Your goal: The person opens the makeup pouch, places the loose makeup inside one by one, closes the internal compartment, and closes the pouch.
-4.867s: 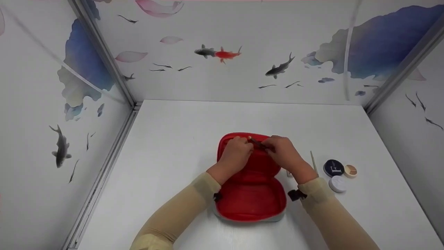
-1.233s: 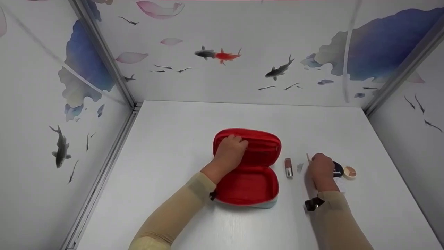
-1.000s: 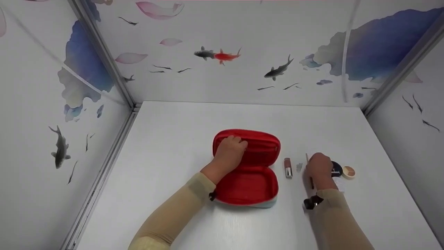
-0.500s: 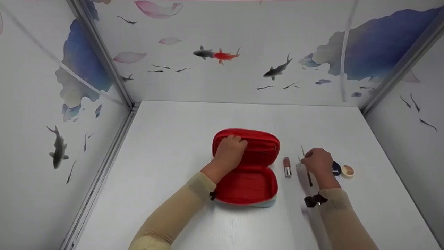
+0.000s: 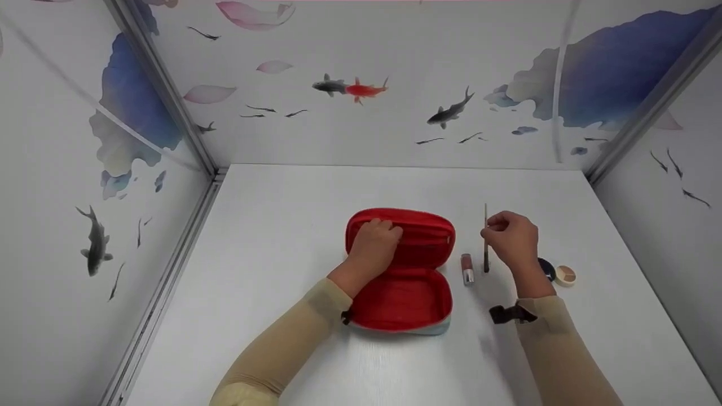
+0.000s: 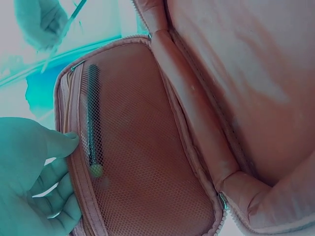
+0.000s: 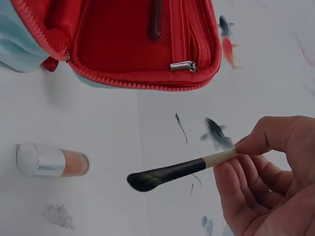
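An unzipped red-lined makeup bag [image 5: 403,304] lies with its lid raised. My left hand [image 5: 375,248] grips the lid at its mesh pocket; in the left wrist view the thumb lies on the zip band, with the fingers curled beyond it. Behind the mesh sits a dark pencil-like stick [image 6: 93,123] with a pale end. Right of the bag, my right hand [image 5: 514,239] pinches a makeup brush [image 7: 170,174] by its light part between thumb and fingers. Its dark, angled end points towards the bag's side in the right wrist view, above the table.
A lip gloss tube [image 5: 467,269] lies between the bag and my right hand. Past the right wrist are a dark round compact [image 5: 546,269], partly covered, and a small concealer palette [image 5: 566,276]. Walls printed with fish [image 5: 366,90] enclose the white table [image 5: 282,225].
The dark stick, earlier between both hands, is now in the mesh pocket. My right hand went right, picked the brush off the table and raised it towards the back. The left hand stayed on the lid.
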Demonstrator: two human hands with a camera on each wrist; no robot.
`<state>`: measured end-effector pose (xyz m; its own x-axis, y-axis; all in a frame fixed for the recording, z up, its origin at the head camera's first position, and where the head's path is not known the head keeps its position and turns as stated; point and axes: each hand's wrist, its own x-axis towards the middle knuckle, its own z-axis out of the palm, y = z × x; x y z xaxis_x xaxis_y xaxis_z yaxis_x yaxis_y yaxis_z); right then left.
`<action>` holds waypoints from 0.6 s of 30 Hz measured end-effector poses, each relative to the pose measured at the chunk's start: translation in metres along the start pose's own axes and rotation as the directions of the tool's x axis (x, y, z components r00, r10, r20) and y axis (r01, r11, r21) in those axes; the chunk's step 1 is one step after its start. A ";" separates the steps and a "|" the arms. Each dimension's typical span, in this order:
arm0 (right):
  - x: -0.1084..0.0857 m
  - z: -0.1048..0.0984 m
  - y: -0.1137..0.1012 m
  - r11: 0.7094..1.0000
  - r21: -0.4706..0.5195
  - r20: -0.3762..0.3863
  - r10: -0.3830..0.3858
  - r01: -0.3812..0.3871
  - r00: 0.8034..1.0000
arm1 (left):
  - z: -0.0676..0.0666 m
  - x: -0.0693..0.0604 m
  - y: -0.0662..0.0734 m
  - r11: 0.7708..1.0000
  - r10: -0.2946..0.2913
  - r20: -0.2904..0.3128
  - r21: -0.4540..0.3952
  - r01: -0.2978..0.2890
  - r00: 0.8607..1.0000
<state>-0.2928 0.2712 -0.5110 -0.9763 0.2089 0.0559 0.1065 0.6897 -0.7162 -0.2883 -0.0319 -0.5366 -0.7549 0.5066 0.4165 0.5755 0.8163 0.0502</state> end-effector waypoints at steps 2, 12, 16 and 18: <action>0.000 0.001 -0.006 0.998 0.065 -0.019 0.014 -0.013 1.000 | -0.001 0.000 0.000 1.000 0.004 0.004 0.004 -0.004 1.000; -0.008 0.018 -0.036 0.887 0.455 -0.174 -0.006 0.086 0.985 | 0.002 0.001 0.000 1.000 -0.003 0.006 0.021 0.003 1.000; -0.007 0.029 -0.046 0.832 0.522 -0.213 -0.086 0.188 0.973 | 0.002 0.002 0.001 1.000 -0.013 0.005 0.011 0.013 1.000; -0.007 0.034 -0.049 0.810 0.546 -0.224 -0.106 0.215 0.969 | 0.002 0.003 0.003 1.000 -0.014 0.004 -0.002 0.014 1.000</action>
<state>-0.2979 0.2124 -0.5005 -0.9148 0.2848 0.2863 -0.2265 0.2252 -0.9476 -0.2893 -0.0280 -0.5368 -0.7642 0.4964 0.4117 0.5657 0.8226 0.0582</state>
